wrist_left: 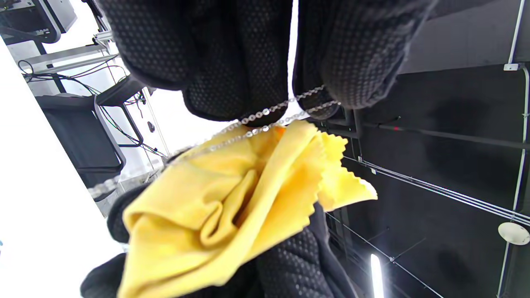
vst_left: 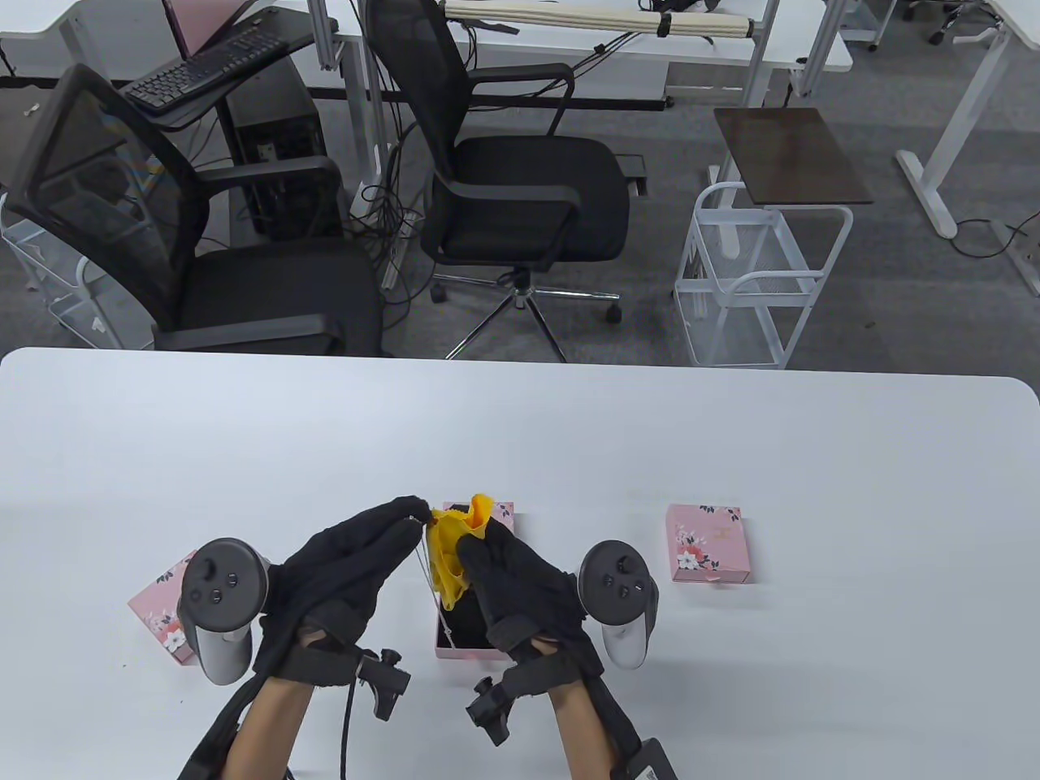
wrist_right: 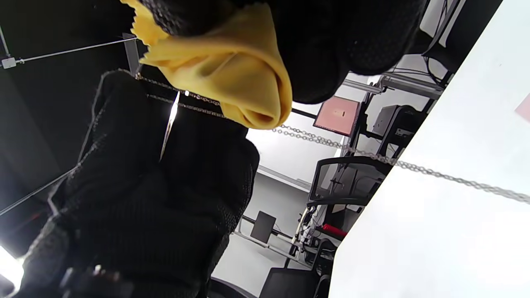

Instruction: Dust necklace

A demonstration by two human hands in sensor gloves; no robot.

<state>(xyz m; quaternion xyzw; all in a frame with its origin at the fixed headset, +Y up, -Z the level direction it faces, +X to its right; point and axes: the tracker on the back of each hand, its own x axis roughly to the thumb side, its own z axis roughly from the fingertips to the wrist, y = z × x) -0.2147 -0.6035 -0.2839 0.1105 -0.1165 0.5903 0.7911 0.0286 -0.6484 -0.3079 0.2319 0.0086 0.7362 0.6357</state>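
Note:
My left hand (vst_left: 406,512) pinches the top of a thin silver necklace chain (wrist_left: 265,114) between its fingertips (wrist_left: 232,74), and the chain (vst_left: 422,561) hangs down from there. My right hand (vst_left: 487,561) grips a bunched yellow cloth (vst_left: 455,544) wrapped against the chain just below the left fingertips. In the right wrist view the chain (wrist_right: 331,142) runs out from under the cloth (wrist_right: 232,70). Both hands hover over an open pink jewellery box (vst_left: 463,630) with a dark lining.
A closed pink floral box (vst_left: 708,543) lies to the right on the white table (vst_left: 520,431). Another pink floral piece (vst_left: 166,621) sits at the left, partly under my left hand's tracker. Office chairs (vst_left: 520,187) and a white wire cart (vst_left: 756,276) stand beyond the far edge.

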